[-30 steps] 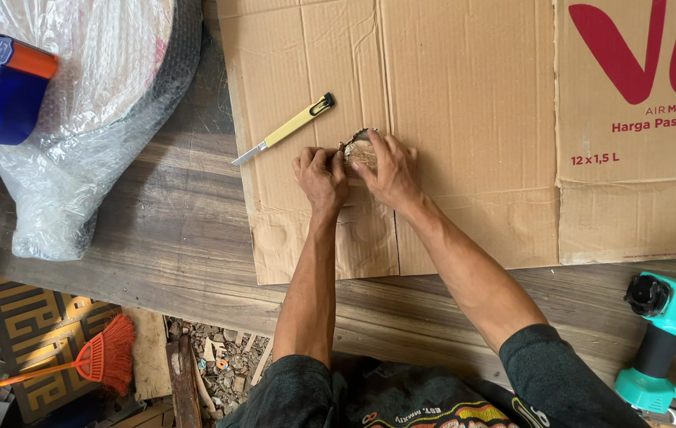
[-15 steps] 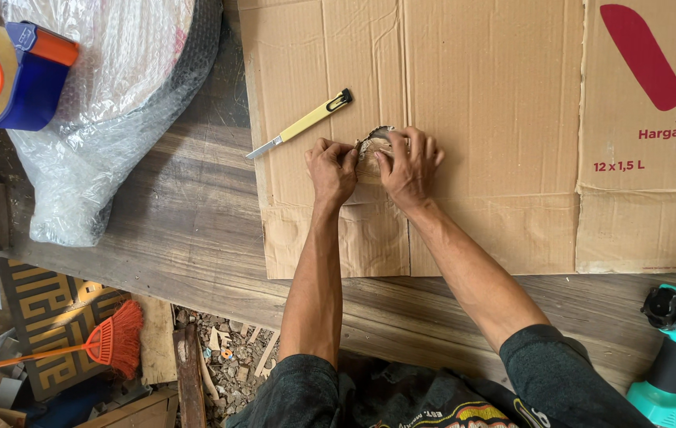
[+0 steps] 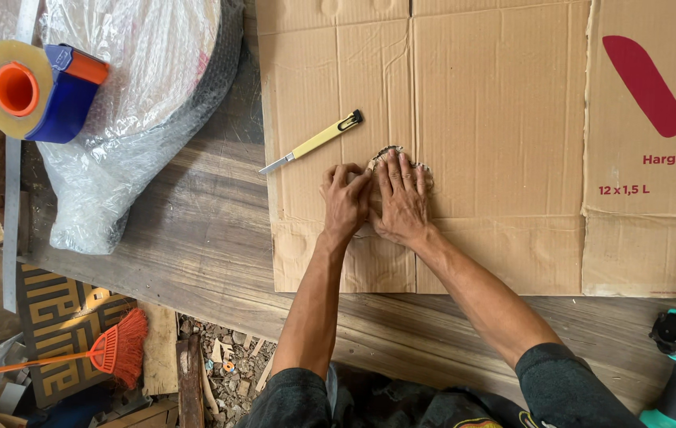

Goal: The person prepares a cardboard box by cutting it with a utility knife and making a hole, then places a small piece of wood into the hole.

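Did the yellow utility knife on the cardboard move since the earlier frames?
No. The yellow utility knife lies at the same slant beside the same vertical crease of the flattened brown cardboard sheet; only the camera shifted.

A small round brownish object [image 3: 398, 158], ragged-edged, lies mostly hidden under fingers on a flattened brown cardboard sheet [image 3: 496, 103], spread flat across the far wooden tabletop.
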